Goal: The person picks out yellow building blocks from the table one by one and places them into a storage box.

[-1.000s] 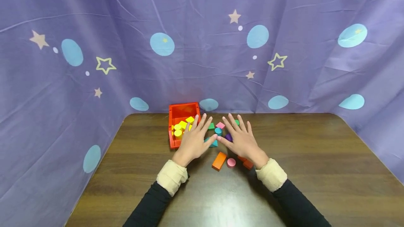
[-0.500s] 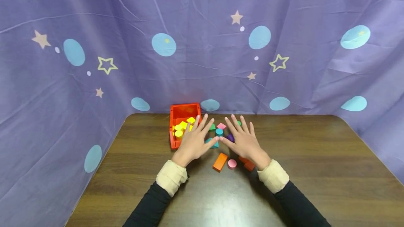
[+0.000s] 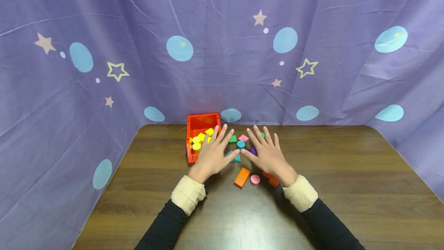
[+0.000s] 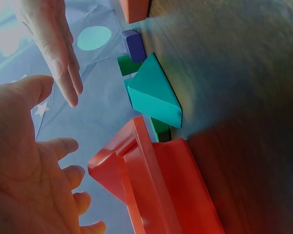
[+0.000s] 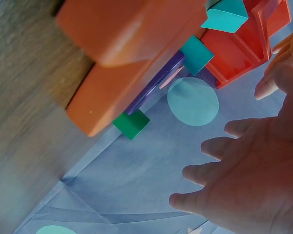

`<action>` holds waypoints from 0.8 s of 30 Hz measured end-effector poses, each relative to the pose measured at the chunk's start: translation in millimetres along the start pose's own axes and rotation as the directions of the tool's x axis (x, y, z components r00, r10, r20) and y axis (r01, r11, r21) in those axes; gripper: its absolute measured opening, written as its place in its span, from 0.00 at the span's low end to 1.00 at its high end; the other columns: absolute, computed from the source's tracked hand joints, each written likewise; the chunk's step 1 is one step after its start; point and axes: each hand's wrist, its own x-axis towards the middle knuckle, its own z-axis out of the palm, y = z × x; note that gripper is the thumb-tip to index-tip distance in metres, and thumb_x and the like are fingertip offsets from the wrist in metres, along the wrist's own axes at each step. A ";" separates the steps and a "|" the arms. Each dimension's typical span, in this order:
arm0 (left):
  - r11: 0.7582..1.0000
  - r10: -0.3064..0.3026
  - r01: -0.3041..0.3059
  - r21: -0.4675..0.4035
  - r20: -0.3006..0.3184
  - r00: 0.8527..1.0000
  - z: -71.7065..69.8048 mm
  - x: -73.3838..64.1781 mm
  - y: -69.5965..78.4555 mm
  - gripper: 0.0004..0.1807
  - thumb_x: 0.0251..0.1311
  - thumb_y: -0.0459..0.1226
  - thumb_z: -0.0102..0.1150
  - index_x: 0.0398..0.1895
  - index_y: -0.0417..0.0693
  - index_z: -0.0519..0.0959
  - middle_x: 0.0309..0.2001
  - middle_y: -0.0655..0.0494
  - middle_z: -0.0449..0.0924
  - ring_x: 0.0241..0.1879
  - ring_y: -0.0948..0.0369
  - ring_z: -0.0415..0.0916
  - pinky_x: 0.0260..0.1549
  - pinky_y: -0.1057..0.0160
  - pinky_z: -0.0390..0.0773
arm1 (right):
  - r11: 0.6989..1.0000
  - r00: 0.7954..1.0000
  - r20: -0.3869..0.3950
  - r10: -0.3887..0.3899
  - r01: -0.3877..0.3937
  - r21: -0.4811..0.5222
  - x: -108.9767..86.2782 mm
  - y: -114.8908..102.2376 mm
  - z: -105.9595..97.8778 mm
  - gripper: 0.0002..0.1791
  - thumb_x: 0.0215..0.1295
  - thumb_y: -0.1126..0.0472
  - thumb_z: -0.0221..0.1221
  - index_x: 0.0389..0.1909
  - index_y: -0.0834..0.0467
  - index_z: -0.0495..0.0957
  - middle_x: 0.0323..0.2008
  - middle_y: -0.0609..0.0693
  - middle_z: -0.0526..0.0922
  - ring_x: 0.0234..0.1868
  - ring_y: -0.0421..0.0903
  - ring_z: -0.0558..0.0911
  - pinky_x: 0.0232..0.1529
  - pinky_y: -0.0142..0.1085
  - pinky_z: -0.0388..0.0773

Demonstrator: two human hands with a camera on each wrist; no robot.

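Note:
My left hand (image 3: pixel 212 156) is spread flat above the table, its fingers over the right side of a red box (image 3: pixel 203 119) that holds several yellow blocks (image 3: pixel 196 147). Beside it my right hand (image 3: pixel 268 156) is spread too, and the two thumbs point at each other, close together. Neither hand holds anything. Between and behind them lie a teal triangular block (image 4: pixel 155 92), a blue cylinder (image 3: pixel 241 144), a pink block (image 3: pixel 243 138), green blocks (image 3: pixel 232 139) and a purple block (image 3: pixel 253 151), partly hidden by the hands.
Nearer the front, an orange block (image 3: pixel 241 178) and a pink round block (image 3: pixel 254 179) lie on the wooden table (image 3: pixel 347 173). More orange blocks (image 3: pixel 274 181) sit under the right wrist. A purple curtain (image 3: pixel 222 68) with stars hangs behind the table's back edge.
Both hands stay spread in almost the same place over the blocks. The whole view shifts slightly; the blocks and box keep their places.

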 end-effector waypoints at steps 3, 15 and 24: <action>1.000 -0.002 0.002 -0.005 0.006 1.000 0.0 -0.4 -0.5 0.43 0.73 0.66 0.42 0.83 0.58 0.49 0.83 0.53 0.39 0.81 0.47 0.36 0.76 0.36 0.40 | 1.000 1.000 0.002 0.002 -0.002 0.002 -0.2 -0.1 0.7 0.44 0.76 0.32 0.46 0.83 0.48 0.46 0.82 0.54 0.43 0.81 0.64 0.40 0.75 0.68 0.32; 1.000 0.005 -0.005 0.000 0.014 1.000 0.4 -2.9 -1.2 0.43 0.73 0.66 0.42 0.83 0.58 0.51 0.83 0.54 0.37 0.81 0.47 0.35 0.77 0.37 0.39 | 1.000 1.000 0.008 -0.002 0.002 -0.007 -0.1 -1.8 2.3 0.43 0.77 0.32 0.45 0.83 0.47 0.45 0.82 0.54 0.41 0.81 0.64 0.39 0.75 0.68 0.35; 0.999 0.033 -0.033 -0.011 0.018 0.999 -0.1 -2.7 0.0 0.41 0.73 0.65 0.43 0.82 0.58 0.53 0.82 0.53 0.41 0.81 0.46 0.36 0.77 0.37 0.39 | 1.000 1.000 0.000 -0.002 0.002 0.014 -1.4 -4.3 0.1 0.42 0.77 0.34 0.47 0.82 0.49 0.48 0.82 0.53 0.43 0.81 0.63 0.39 0.75 0.68 0.32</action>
